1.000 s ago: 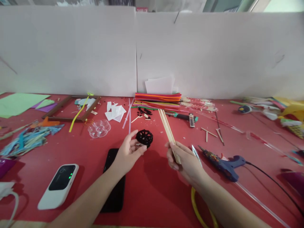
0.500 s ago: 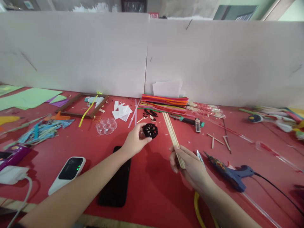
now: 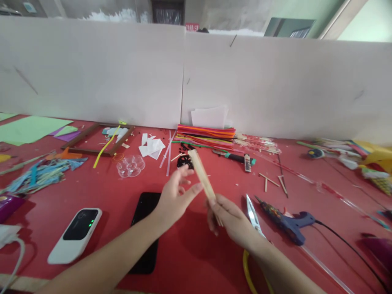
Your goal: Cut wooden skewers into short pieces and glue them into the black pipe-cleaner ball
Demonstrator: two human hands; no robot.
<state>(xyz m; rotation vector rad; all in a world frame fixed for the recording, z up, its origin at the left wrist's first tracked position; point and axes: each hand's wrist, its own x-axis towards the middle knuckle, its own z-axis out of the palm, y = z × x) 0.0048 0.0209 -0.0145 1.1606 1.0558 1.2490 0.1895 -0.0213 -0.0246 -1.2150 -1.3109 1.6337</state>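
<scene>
We have the pale sticks [image 3: 202, 173] bundled in our right hand [image 3: 227, 214], its grip closed around their lower end, the free end tilted toward the desk's far edge. They are held above the middle of the red desk [image 3: 190, 257]. Our left hand [image 3: 176, 190] has its fingers and thumb spread apart; the thumb tip is beside the bundle, and we cannot tell whether it touches. Just beyond those fingers is a black openwork piece [image 3: 184, 161], partly hidden. We judge the sticks light, stiff and dry rather than slippery, likely to fan out if pinched loosely, so holding all of them together around the lower half seems sound. The black piece looks light and delicate, best taken by its rim.
</scene>
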